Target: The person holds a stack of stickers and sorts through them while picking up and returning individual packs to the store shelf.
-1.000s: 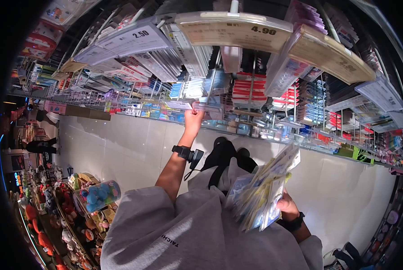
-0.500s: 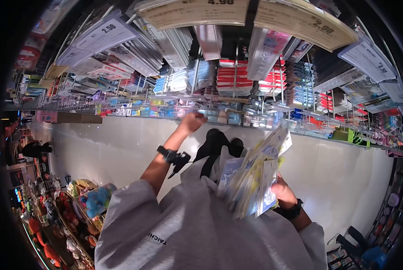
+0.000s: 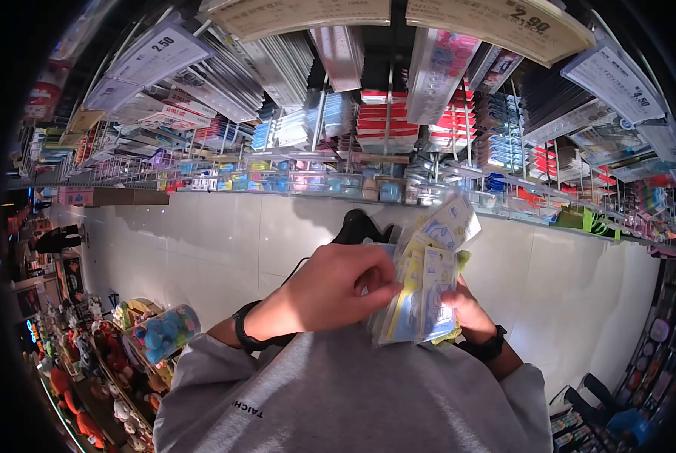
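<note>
Packets [image 3: 432,283] fanned in our right hand [image 3: 472,308], thumb clamped on front; left hand [image 3: 336,291] curled at their left edge, can't tell if pinching. We should hold that thumb firm.

Over my camera link I can tell this is a shop: price tags [image 3: 149,60], one reading 2.50, front the racks, packets [image 3: 387,124] hang in bunches on metal hooks [image 3: 320,121], and what look like soft toys [image 3: 60,381] crowd the shelves across the pale floor [image 3: 217,249].
</note>
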Demonstrator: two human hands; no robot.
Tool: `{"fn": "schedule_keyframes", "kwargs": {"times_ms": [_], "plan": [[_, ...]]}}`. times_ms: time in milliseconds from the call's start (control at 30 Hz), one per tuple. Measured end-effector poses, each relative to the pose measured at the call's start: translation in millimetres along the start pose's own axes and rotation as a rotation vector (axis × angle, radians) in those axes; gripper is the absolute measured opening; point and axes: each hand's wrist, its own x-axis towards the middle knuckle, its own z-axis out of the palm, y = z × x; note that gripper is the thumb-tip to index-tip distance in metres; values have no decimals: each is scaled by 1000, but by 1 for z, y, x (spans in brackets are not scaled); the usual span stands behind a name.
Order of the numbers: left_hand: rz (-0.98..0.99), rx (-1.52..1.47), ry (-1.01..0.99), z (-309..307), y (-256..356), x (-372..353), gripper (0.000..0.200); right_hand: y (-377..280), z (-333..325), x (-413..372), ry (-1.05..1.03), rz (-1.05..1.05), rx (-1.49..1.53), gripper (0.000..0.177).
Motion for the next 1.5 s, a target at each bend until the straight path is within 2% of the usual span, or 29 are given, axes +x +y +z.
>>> {"fn": "schedule_keyframes", "kwargs": {"times_ms": [67, 233, 367, 433, 467, 533, 567, 633, 833, 967, 1033, 1167, 1367, 1433, 1500], "plan": [[9, 9, 4, 0, -1, 1, 12, 0, -1, 0, -3, 4, 14, 80], [-119, -29, -47, -4, 5, 1, 13, -4, 5, 0, 21, -16, 37, 80], [-55, 45, -45, -7, 6, 1, 11, -3, 3, 2, -4, 3, 69, 78], [374, 281, 35, -7, 2, 2, 15, -1, 4, 4, 3, -3, 81, 78], [373, 282, 36, -8, 3, 3, 15, -1, 5, 6, 3, -21, 120, 77], [562, 394, 2, -9, 6, 8, 26, 0, 5, 9, 0, -40, 159, 77], [563, 395, 2, -9, 6, 10, 26, 1, 4, 8, -1, -35, 210, 77], [707, 584, -48, -9, 6, 12, 30, 3, 1, 9, -1, -30, 262, 77], [629, 640, -54, -9, 13, 14, 36, 9, -7, 10, -47, 31, 408, 74], [497, 598, 13, 2, 14, 15, 37, 10, -10, 11, -37, 55, 297, 74], [461, 645, 152, 8, 13, 18, 41, 9, -10, 10, -74, 81, 280, 75], [395, 589, 156, 10, 10, 22, 44, 1, 0, 11, -33, 13, 138, 76], [342, 447, 109, 5, 10, 31, 32, 10, -15, 11, -54, 23, 83, 76], [219, 276, 88, 5, 11, 30, 23, 11, -15, 11, -93, 9, 69, 75], [194, 184, 94, 4, 10, 30, 19, 8, -8, 8, -35, -7, 74, 75]]}}
